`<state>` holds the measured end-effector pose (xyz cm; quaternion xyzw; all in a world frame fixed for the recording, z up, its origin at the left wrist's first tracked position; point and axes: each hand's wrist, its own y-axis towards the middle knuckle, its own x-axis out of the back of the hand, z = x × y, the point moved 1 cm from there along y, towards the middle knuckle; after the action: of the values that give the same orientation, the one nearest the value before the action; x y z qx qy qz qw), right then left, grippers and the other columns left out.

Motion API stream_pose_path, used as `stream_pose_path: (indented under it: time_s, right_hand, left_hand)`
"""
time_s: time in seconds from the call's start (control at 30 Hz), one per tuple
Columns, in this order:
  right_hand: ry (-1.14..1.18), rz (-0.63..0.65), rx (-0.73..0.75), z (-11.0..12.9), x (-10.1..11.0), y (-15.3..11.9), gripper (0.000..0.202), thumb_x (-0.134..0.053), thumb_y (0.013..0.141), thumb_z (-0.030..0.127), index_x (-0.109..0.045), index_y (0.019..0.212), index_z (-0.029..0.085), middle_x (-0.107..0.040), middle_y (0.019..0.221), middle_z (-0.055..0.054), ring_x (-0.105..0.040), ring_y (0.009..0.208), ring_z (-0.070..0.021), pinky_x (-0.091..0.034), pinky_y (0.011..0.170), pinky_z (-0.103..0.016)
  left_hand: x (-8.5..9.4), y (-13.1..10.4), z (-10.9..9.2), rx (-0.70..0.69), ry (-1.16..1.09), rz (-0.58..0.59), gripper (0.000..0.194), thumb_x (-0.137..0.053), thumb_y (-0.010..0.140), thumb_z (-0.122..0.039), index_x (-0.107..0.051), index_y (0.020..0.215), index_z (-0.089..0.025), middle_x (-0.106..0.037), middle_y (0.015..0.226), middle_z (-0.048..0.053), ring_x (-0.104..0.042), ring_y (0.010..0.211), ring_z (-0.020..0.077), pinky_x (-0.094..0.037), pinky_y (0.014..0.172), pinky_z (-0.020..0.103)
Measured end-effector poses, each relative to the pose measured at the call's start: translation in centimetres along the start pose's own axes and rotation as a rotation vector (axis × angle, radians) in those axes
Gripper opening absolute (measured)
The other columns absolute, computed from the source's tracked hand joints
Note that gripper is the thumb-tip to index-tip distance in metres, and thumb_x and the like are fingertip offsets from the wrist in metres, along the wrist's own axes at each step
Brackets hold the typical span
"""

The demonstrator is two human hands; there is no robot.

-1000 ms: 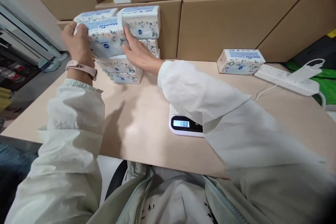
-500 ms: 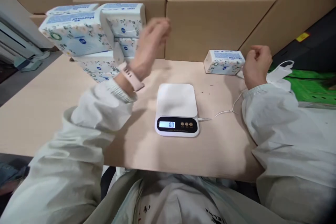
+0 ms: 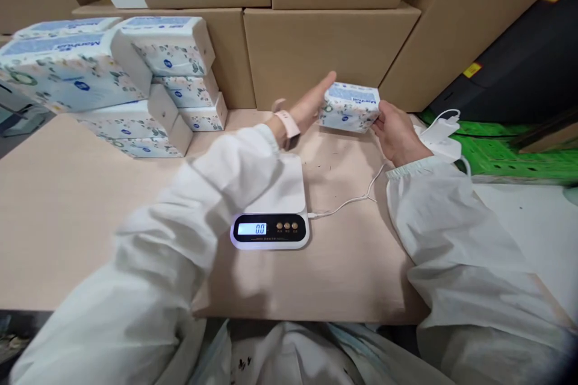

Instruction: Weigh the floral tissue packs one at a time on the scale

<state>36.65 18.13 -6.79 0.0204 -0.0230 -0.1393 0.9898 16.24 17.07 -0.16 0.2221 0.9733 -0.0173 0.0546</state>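
Observation:
A floral tissue pack (image 3: 348, 109) is held between my two hands at the back of the table, right of centre. My left hand (image 3: 311, 99) presses on its left end, and my right hand (image 3: 396, 131) grips its right end. Below my left forearm sits a white scale (image 3: 289, 192), partly covered by the sleeve, its display reading 0.0. More tissue packs (image 3: 76, 81) are stacked at the left of the table, with several floral packs visible.
Cardboard boxes (image 3: 316, 54) form a wall behind the table (image 3: 90, 216). A white cable (image 3: 345, 203) runs from the scale toward a white power strip (image 3: 440, 138) at right. Green material (image 3: 510, 153) and a dark case lie beyond.
My left hand has moved right, away from the stacked packs, onto the single pack. My right hand has taken hold of that pack, which is now lifted and tilted. The view has shifted right.

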Motion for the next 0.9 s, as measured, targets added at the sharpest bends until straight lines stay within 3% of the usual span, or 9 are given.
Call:
stream_pose_path:
  time_s: [0.1,0.17,0.27,0.4,0.5,0.57,0.63,0.73,0.9]
  right_hand:
    - [0.055,0.257,0.129,3.4,-0.8,-6.7,0.029,-0.058,0.11,0.038,-0.068,0.135,0.027,-0.066,0.161,0.001,-0.061,0.151,-0.0191,-0.044,0.135,-0.043]
    - [0.034,0.434,0.176,5.4,-1.5,-11.9,0.041,-0.059,0.11,0.048,-0.064,0.149,0.037,-0.058,0.169,0.006,-0.052,0.161,-0.0243,-0.039,0.139,-0.052]
    - [-0.064,0.576,0.147,6.7,-2.4,-18.6,0.054,-0.062,0.107,0.055,-0.056,0.16,0.046,-0.052,0.173,0.011,-0.042,0.168,-0.031,-0.032,0.142,-0.064]
    - [-0.092,0.675,0.07,5.5,-3.2,-22.9,0.061,-0.062,0.108,0.055,-0.045,0.167,0.049,-0.052,0.173,0.01,-0.047,0.165,-0.0324,-0.038,0.138,-0.066]
    - [-0.116,0.695,0.072,3.5,-3.4,-23.7,0.063,-0.058,0.11,0.056,-0.039,0.17,0.05,-0.048,0.175,0.009,-0.051,0.162,-0.0313,-0.044,0.135,-0.064]
    - [-0.165,0.615,0.18,2.0,-3.3,-23.7,0.061,-0.058,0.11,0.054,-0.042,0.169,0.049,-0.047,0.176,0.008,-0.051,0.163,-0.0303,-0.045,0.135,-0.062]
    - [-0.219,0.439,0.394,0.4,-3.0,-23.6,0.056,-0.058,0.111,0.047,-0.049,0.166,0.047,-0.053,0.173,0.004,-0.053,0.161,-0.0291,-0.045,0.135,-0.06]
    - [-0.264,0.154,0.691,-1.8,-2.4,-23.4,0.047,-0.056,0.111,0.037,-0.061,0.158,0.042,-0.069,0.158,-0.001,-0.064,0.149,-0.027,-0.051,0.129,-0.056]
    - [-0.236,0.005,0.676,-3.8,-1.7,-22.4,0.041,-0.054,0.111,0.036,-0.068,0.149,0.035,-0.078,0.142,-0.005,-0.072,0.135,-0.028,-0.057,0.119,-0.057]
  left_hand:
    - [1.8,-8.1,-4.0,0.03,0.02,-0.024,0.073,-0.009,0.122,-0.034,-0.079,0.118,-0.012,-0.078,0.134,0.008,-0.054,0.158,0.0257,-0.037,0.137,0.042]
    - [3.4,-14.3,-5.3,0.02,0.053,-0.035,0.074,-0.01,0.122,-0.037,-0.08,0.126,-0.018,-0.075,0.142,0.003,-0.049,0.162,0.0232,-0.035,0.139,0.042]
    - [5.7,-22.5,-4.3,-0.006,0.127,-0.176,0.054,-0.034,0.119,-0.051,-0.076,0.144,-0.028,-0.067,0.156,0.0,-0.044,0.165,0.0307,-0.037,0.139,0.054]
    - [7.3,-28.9,-0.7,0.073,0.21,-0.189,0.068,-0.049,0.107,-0.076,-0.061,0.163,-0.038,-0.045,0.176,-0.003,-0.033,0.17,0.038,-0.029,0.14,0.064]
    - [8.0,-30.3,1.7,0.079,0.253,-0.168,0.071,-0.043,0.108,-0.078,-0.052,0.168,-0.041,-0.035,0.18,-0.005,-0.03,0.171,0.0363,-0.026,0.141,0.066]
    - [8.6,-30.2,3.1,-0.009,0.311,-0.22,0.07,-0.044,0.11,-0.075,-0.05,0.17,-0.039,-0.035,0.181,-0.002,-0.03,0.171,0.0344,-0.027,0.141,0.064]
    - [9.5,-29.5,4.5,-0.175,0.389,-0.35,0.068,-0.049,0.111,-0.071,-0.055,0.167,-0.034,-0.041,0.179,0.003,-0.034,0.17,0.0333,-0.028,0.141,0.061]
    - [11.0,-28.1,6.7,-0.392,0.434,-0.591,0.06,-0.054,0.111,-0.066,-0.068,0.154,-0.026,-0.058,0.167,0.011,-0.051,0.159,0.0337,-0.041,0.134,0.059]
    - [12.5,-26.9,8.9,-0.342,0.275,-0.721,0.045,-0.059,0.107,-0.059,-0.076,0.125,-0.022,-0.076,0.139,0.013,-0.071,0.133,0.0325,-0.058,0.112,0.052]
